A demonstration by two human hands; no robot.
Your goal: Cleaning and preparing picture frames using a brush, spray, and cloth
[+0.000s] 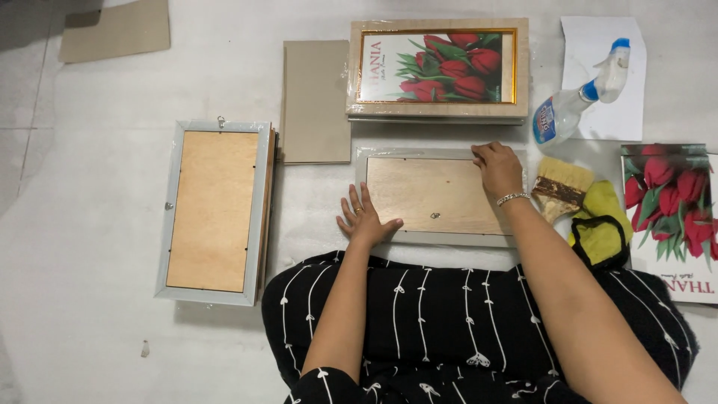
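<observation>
The tulip print (673, 217) runs off the right edge; the right hand (497, 168) hides the frame's (434, 196) corner.

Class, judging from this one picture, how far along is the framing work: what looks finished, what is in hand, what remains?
Done: a tulip picture frame lies face up atop a stack. In hand: the left hand presses the face-down frame while the right hand works its top edge. Left, apparently: the loose tulip print and another face-down frame.
</observation>
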